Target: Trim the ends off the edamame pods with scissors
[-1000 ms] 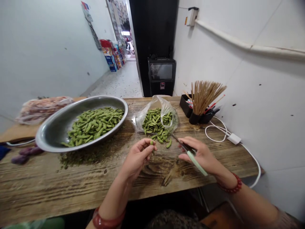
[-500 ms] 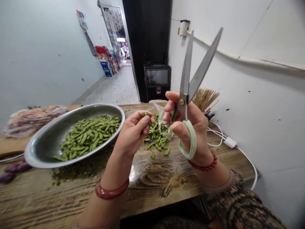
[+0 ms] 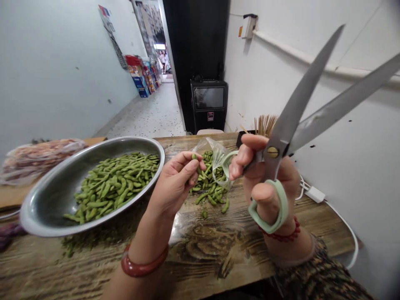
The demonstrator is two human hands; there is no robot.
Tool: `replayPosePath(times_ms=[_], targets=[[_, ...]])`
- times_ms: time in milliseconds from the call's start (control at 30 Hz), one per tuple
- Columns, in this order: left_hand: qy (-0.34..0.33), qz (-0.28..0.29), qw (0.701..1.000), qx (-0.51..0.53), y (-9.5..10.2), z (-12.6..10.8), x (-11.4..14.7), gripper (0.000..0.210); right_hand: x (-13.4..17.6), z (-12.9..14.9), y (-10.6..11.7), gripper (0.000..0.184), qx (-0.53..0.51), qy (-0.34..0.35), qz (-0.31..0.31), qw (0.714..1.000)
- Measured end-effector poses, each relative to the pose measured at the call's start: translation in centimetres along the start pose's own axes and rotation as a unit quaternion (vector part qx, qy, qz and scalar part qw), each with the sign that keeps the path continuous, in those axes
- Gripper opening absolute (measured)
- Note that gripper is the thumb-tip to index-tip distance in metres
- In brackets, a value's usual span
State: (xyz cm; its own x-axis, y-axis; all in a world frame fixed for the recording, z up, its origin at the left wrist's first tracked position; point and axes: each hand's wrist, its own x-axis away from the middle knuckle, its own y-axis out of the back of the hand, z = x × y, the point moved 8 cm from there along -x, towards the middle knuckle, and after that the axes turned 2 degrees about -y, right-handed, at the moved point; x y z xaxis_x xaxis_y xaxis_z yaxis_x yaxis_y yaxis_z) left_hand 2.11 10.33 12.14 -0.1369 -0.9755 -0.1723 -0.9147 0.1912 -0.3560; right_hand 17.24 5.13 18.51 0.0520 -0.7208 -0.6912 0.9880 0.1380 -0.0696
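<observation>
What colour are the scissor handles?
Pale mint green, seen on the scissors in the right hand, head view.

Left hand [image 3: 178,179] pinching single edamame pod [image 3: 195,157] between thumb and fingers, raised above wooden table [image 3: 93,262]. Right hand [image 3: 268,183] gripping scissors [image 3: 281,146] by pale green handles, blades spread wide, pointing up and right, super close to camera. Behind hands, clear plastic bag [image 3: 215,160] of pods, few loose ones spilled on wood. Big metal basin [image 3: 56,196] on left, loaded with pods. Bundle of bamboo skewers [image 3: 265,124] by wall, white cable [image 3: 346,233] near table edge.
</observation>
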Motion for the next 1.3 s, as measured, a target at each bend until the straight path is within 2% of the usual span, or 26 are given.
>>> replayPosePath(times_ms=[200, 367, 533, 733, 833, 933, 1000, 1067, 1133, 1200, 1233, 1300], targets=[[0.044, 0.011, 0.999, -0.022, 0.3, 2.4, 1.2, 0.015, 0.4, -1.5, -1.5, 0.047, 0.014, 0.004, 0.084, 0.996], [0.083, 0.011, 0.994, -0.07, 1.5, 4.8, 2.1, 0.017, 1.5, -2.6, -1.3, 0.046, 0.078, 0.015, 0.125, 0.989], [0.059, -0.013, 0.995, -0.075, 2.9, 5.0, 1.8, 0.021, 3.2, -4.7, -0.8, 0.051, 0.148, 0.02, 0.171, 0.974], [0.048, -0.02, 0.991, -0.121, 3.2, 4.9, 1.7, 0.018, 3.7, -8.5, 0.0, 0.055, 0.249, 0.023, 0.203, 0.947], [0.056, -0.037, 0.986, -0.154, 3.2, 5.0, 1.6, 0.018, 2.9, -8.9, 1.0, 0.05, 0.222, 0.01, 0.173, 0.959], [0.064, -0.061, 0.982, -0.169, 3.4, 5.4, 1.2, 0.017, 1.6, -9.4, 3.0, 0.05, 0.129, -0.075, 0.111, 0.983], [0.077, -0.071, 0.981, -0.165, 3.3, 5.9, 1.0, 0.016, 0.7, -9.1, 4.4, 0.051, 0.063, -0.107, 0.07, 0.99], [0.075, -0.079, 0.981, -0.16, 3.2, 6.2, 0.9, 0.013, -0.3, -8.0, 5.8, 0.051, -0.001, -0.104, 0.024, 0.994], [0.067, -0.087, 0.981, -0.161, 3.0, 6.3, 0.9, 0.011, -1.3, -5.8, 7.0, 0.058, -0.042, -0.051, -0.005, 0.998], [0.066, -0.09, 0.981, -0.158, 2.9, 6.5, 1.0, 0.011, -2.0, -4.8, 7.9, 0.053, -0.034, -0.091, -0.026, 0.995], [0.068, -0.089, 0.982, -0.153, 2.8, 6.6, 1.0, 0.01, -2.4, -3.9, 8.4, 0.053, -0.036, -0.081, -0.041, 0.995], [0.075, -0.078, 0.984, -0.141, 2.6, 6.9, 0.9, 0.01, -2.8, -3.0, 8.5, 0.063, -0.008, -0.092, -0.049, 0.995]])
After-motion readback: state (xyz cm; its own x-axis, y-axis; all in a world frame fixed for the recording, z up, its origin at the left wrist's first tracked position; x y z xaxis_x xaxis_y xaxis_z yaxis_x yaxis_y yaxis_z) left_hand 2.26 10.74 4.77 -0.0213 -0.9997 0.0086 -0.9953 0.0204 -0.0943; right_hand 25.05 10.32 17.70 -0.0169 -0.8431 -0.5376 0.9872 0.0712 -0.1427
